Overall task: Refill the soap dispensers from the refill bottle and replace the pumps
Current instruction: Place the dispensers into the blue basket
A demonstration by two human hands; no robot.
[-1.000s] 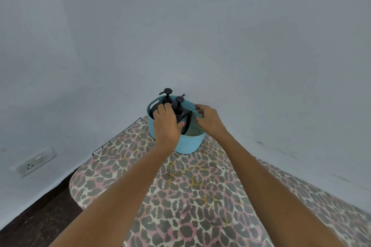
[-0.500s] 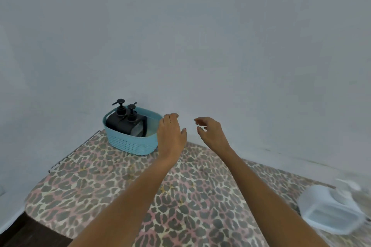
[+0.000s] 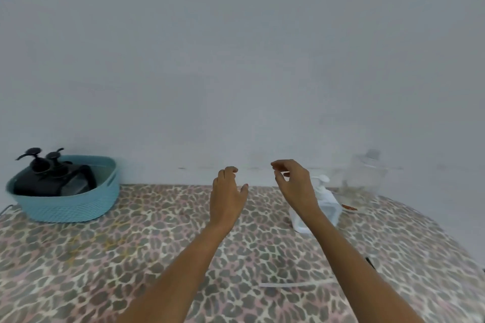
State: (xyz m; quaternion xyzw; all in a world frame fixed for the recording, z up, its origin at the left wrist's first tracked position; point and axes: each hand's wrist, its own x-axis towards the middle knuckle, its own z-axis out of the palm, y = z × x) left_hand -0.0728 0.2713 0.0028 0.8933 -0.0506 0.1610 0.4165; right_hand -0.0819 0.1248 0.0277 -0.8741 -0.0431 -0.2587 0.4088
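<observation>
Head view. Both hands hang above the leopard-print cover (image 3: 157, 257), holding nothing.

- Left hand (image 3: 228, 191): fingers loosely curled and relaxed.
- Right hand (image 3: 296, 186): fingers half bent, thumb apart from them, empty. It is poised just in front of the white pump bottle (image 3: 326, 203), which stands on the cover partly hidden behind the wrist. That bottle is likely the next thing taken.
- Two black dispensers (image 3: 49, 178), pumps on, sit together in the blue basket (image 3: 65, 207) at far left by the wall, well apart from both hands. The basket probably keeps them corralled.
- A clear container (image 3: 364, 176) beyond the pump bottle is too blurred to identify.
</observation>
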